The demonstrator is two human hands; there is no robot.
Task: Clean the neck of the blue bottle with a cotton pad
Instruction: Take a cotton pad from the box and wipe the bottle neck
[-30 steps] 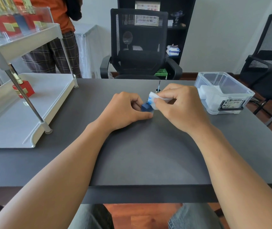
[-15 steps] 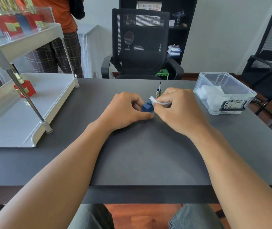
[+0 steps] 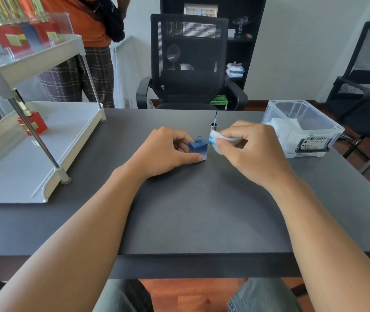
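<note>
Your left hand (image 3: pixel 168 152) is curled around the blue bottle (image 3: pixel 198 149), which stands upright on the dark grey table (image 3: pixel 190 210) near its middle. Thumb lies along the bottle's near lower edge, fingers wrap its left and far side — a narrow, closed hold. The bottle's neck (image 3: pixel 198 138) is bare and uncapped, clear of both hands.

Your right hand (image 3: pixel 247 152) pinches a white cotton pad (image 3: pixel 218 141) between thumb and fingers (image 3: pixel 231 131); the pad is crumpled and carries a blue stain on its left edge. Fingers closed tight on the pad, remaining fingers folded in. The pad sits just beside the bottle on its right, at about shoulder height of the bottle, not touching the neck.

Just behind the pad stands the bottle's gold cap with brush (image 3: pixel 214 122), brush pointing up — upright on the table.

Far right: a clear plastic box (image 3: pixel 301 129) holding white pads. Left: a white 2-tier shelf (image 3: pixel 44 154) with a red bottle (image 3: pixel 32 122) on its lower tier.
</note>
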